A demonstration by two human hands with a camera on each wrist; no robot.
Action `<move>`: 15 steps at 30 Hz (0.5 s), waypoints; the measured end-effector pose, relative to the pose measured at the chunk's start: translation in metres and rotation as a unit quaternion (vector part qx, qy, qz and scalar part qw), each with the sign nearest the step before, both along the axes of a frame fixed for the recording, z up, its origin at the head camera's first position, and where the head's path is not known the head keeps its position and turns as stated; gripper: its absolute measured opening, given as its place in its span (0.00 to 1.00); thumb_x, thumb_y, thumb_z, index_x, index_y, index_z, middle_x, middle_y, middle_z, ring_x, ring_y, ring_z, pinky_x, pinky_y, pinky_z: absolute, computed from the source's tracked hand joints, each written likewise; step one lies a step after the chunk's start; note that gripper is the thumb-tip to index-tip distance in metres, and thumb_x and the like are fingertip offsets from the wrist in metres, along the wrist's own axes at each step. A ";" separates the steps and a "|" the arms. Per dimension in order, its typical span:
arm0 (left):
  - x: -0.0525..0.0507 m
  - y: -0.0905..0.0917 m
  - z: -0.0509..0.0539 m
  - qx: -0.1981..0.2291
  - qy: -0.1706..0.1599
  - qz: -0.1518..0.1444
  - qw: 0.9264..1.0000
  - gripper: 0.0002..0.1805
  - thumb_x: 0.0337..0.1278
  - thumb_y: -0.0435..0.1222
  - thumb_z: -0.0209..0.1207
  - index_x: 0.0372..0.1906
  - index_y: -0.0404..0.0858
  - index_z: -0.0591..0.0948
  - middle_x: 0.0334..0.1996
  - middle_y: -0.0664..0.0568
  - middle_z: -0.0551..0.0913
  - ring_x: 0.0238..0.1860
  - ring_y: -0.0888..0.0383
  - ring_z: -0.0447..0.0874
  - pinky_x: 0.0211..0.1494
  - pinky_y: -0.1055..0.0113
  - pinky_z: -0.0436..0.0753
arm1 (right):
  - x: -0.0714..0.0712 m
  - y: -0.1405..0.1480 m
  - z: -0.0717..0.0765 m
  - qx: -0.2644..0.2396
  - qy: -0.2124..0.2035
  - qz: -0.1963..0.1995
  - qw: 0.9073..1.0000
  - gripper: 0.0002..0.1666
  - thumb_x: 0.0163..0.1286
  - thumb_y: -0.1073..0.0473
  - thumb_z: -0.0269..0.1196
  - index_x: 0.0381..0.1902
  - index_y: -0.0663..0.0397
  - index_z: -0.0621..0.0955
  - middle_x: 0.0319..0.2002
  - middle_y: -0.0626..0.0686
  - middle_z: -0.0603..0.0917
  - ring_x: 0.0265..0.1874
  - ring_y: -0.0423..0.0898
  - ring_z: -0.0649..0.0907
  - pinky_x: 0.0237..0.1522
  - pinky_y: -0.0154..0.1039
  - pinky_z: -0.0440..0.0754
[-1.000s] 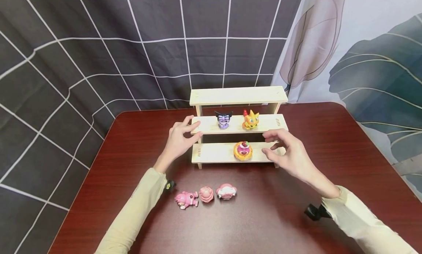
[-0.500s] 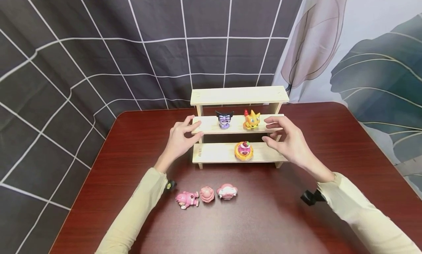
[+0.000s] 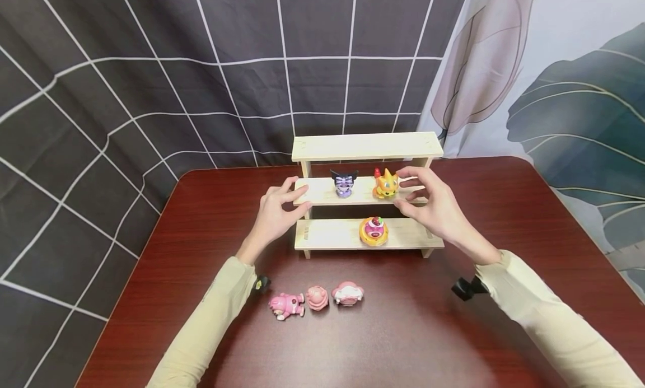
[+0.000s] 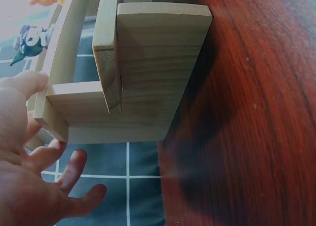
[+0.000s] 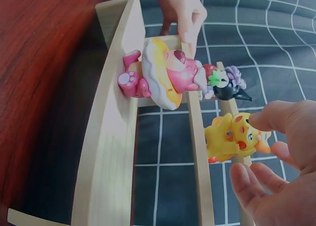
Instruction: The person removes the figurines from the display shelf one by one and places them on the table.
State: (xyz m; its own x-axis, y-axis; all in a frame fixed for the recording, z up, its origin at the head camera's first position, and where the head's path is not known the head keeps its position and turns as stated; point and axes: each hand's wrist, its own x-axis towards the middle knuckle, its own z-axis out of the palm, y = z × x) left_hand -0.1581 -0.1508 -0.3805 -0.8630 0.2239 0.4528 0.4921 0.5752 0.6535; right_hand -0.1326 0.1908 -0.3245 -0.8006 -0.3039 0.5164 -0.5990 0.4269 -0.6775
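Reaching in at the right end of the stepped wooden shelf (image 3: 368,146), the right hand (image 3: 435,209) had its thumb and fingers apart, bent about the right side of the yellow figure (image 3: 386,185), which stood on the middle board (image 3: 364,193), right of its centre. From the head view I could not tell whether a fingertip met it; the right wrist view showed me one tip overlapping the figure's head, yet contact was unclear there too. The left hand (image 3: 274,211) pinched the left end of that board: the head view gave me its thumb at the front corner, while the left wrist view added two fingers stretched clear of the wood. Left of the yellow figure, on the same board, stood a black-and-purple figure (image 3: 344,185). A pink figure in a yellow ring (image 3: 374,231) sat about midway along the bottom board (image 3: 327,234); only the right wrist view let me make out its legs and a paw-marked foot. Only the head view showed me the pink bear figure (image 3: 287,305), round pink figure (image 3: 317,298) and pink-and-white figure (image 3: 347,293), lined up between the shelf and the near edge of the table (image 3: 403,332).
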 end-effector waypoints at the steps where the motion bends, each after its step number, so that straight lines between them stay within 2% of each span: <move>1: 0.000 0.000 0.000 0.000 0.000 0.000 1.000 0.23 0.55 0.39 0.71 0.57 0.39 0.85 0.65 0.41 0.76 0.55 0.39 0.74 0.52 0.43 0.69 | -0.001 0.000 0.000 -0.002 -0.001 0.002 1.000 0.34 0.52 0.78 0.73 0.58 0.66 0.76 0.52 0.61 0.80 0.47 0.58 0.82 0.40 0.28 0.79; 7: 0.000 0.000 0.000 0.001 -0.002 0.002 1.000 0.22 0.56 0.39 0.71 0.56 0.39 0.85 0.65 0.44 0.76 0.54 0.40 0.74 0.52 0.44 0.70 | -0.007 -0.003 0.000 -0.011 -0.004 0.006 1.000 0.34 0.53 0.80 0.71 0.59 0.68 0.75 0.52 0.62 0.80 0.47 0.54 0.82 0.38 0.29 0.80; 15: 0.000 0.000 0.000 0.007 0.000 0.000 1.000 0.23 0.55 0.39 0.71 0.57 0.39 0.85 0.65 0.43 0.76 0.54 0.39 0.74 0.52 0.44 0.70 | -0.014 -0.005 -0.001 0.006 -0.013 0.011 1.000 0.35 0.53 0.79 0.71 0.60 0.68 0.75 0.54 0.62 0.79 0.47 0.53 0.82 0.38 0.29 0.80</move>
State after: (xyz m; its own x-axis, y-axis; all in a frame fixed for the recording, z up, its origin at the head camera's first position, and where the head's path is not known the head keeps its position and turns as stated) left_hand -0.1583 -0.1507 -0.3805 -0.8636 0.2173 0.4550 0.4911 0.5668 0.6615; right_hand -0.1466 0.1858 -0.3259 -0.8067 -0.3269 0.4923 -0.5907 0.4220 -0.6878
